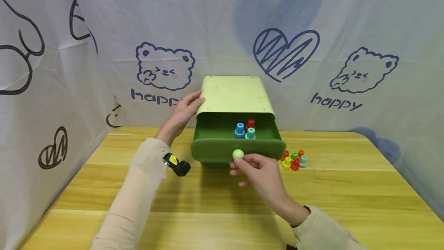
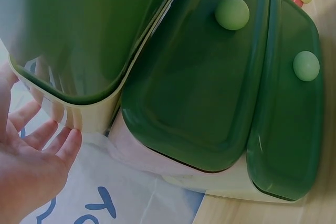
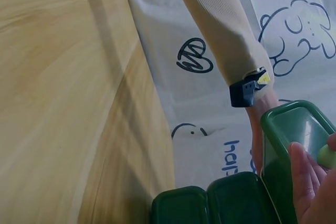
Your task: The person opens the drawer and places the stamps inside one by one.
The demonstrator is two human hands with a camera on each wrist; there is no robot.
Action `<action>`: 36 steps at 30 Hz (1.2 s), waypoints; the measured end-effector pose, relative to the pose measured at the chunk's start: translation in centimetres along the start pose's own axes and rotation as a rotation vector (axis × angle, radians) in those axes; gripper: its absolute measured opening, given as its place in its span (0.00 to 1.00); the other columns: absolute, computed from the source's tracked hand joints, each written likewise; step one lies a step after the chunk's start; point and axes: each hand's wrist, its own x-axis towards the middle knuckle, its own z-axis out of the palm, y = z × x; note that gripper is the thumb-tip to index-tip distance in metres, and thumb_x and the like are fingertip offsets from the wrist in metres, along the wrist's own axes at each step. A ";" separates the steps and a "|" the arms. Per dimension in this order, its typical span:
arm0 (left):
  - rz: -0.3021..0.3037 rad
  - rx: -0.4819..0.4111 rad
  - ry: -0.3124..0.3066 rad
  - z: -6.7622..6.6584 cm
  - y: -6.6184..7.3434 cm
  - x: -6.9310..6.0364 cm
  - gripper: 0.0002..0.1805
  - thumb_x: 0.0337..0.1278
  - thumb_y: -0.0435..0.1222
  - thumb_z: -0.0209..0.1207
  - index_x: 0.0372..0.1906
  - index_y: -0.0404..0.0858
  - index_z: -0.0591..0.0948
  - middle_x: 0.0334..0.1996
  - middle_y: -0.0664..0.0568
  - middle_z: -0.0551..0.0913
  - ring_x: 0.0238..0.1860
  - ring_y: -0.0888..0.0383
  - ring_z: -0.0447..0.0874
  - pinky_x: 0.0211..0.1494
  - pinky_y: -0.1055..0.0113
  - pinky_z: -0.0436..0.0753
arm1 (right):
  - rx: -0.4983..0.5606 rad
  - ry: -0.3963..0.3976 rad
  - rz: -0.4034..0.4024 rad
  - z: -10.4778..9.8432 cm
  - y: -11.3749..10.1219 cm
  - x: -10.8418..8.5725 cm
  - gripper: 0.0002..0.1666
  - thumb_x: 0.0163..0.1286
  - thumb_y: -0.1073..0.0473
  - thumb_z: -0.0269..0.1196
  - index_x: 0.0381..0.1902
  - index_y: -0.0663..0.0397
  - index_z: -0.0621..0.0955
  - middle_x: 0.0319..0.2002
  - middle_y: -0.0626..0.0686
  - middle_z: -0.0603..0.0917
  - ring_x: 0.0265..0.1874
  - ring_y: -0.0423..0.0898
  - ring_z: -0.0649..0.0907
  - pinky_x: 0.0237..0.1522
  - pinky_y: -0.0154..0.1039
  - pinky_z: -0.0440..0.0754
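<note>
Drawer (image 1: 215, 150) is open with three pegs (image 1: 250, 134) inside, right hand (image 1: 264, 174) pinching its round knob (image 1: 238, 153), left hand (image 1: 182, 114) just kinda resting spread fingers against the cabinet (image 1: 236, 95).

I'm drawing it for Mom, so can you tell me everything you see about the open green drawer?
The smooth dark green drawer, seemingly plastic, is the top one in a boxy pale yellow cabinet, pulled out, open side up. Its front has rounded corners and a round pale green knob, pinched by the right hand. Inside stand a blue plastic-looking peg, a red peg and a turquoise peg.
</note>
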 end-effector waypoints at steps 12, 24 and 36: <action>-0.007 -0.008 0.006 0.1 0.1 0.0 0.31 0.72 0.44 0.50 0.74 0.38 0.60 0.71 0.45 0.61 0.69 0.52 0.60 0.69 0.61 0.66 | -0.054 0.002 -0.038 -0.2 0.4 2.4 0.14 0.70 0.60 0.61 0.46 0.67 0.83 0.38 0.62 0.87 0.33 0.48 0.87 0.25 0.38 0.85; -0.007 -0.025 -0.008 0.1 0.0 0.0 0.31 0.72 0.44 0.50 0.74 0.38 0.60 0.71 0.46 0.61 0.69 0.52 0.60 0.69 0.61 0.65 | -0.107 -0.054 -0.047 -0.4 0.3 3.7 0.16 0.74 0.59 0.57 0.50 0.67 0.81 0.41 0.63 0.85 0.37 0.49 0.86 0.29 0.39 0.86; 0.001 -0.019 -0.009 0.0 -0.1 -0.2 0.31 0.72 0.45 0.50 0.74 0.38 0.60 0.70 0.45 0.62 0.68 0.52 0.62 0.68 0.60 0.66 | -0.143 -0.060 -0.035 -0.8 0.0 5.2 0.18 0.75 0.55 0.55 0.51 0.65 0.80 0.42 0.60 0.85 0.39 0.48 0.85 0.33 0.40 0.85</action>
